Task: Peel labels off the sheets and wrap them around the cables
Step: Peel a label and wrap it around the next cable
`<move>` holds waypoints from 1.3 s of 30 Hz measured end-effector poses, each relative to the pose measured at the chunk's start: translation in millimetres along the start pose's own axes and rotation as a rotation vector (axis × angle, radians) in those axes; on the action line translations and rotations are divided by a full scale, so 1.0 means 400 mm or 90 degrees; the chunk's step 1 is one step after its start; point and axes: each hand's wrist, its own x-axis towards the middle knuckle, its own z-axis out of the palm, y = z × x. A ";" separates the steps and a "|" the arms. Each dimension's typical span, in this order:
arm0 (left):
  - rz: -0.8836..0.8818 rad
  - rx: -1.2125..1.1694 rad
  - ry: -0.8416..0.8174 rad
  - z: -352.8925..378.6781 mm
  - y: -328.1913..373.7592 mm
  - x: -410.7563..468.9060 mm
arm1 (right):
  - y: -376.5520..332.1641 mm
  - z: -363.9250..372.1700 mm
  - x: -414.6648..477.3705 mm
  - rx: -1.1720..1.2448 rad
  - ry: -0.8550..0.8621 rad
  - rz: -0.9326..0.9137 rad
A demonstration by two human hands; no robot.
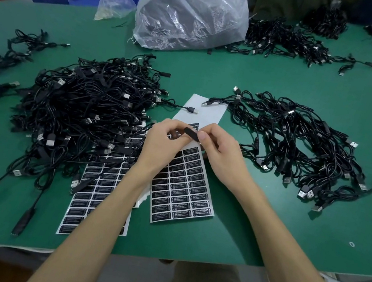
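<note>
Beyond left hand (pixel 163 143) and right hand (pixel 222 148), both pinching a slim black controller (pixel 191 134), a crinkled clear bag (pixel 204 2) holds something dark.

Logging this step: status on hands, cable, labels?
Left hand, right hand pinch black controller above label sheet. Wrap state unclear. Cable piles flank, not blocking.

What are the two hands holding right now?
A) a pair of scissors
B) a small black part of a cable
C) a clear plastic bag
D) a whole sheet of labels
B: the left hand and the right hand both pinch a small black cable part between their fingers, just above the label sheet.
</note>
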 end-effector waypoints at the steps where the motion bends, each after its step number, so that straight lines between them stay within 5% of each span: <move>1: 0.005 -0.002 0.001 0.000 0.001 0.001 | 0.000 0.000 0.000 0.000 -0.006 -0.003; 14: 0.049 0.066 0.007 0.000 0.001 -0.006 | -0.001 -0.004 -0.004 -0.011 -0.024 -0.025; 28: -0.023 -0.070 -0.004 -0.003 0.002 0.002 | -0.006 -0.009 -0.010 -0.020 -0.017 -0.048; 39: 0.005 -0.039 0.012 -0.005 -0.006 0.004 | -0.006 -0.005 -0.006 -0.025 -0.014 -0.053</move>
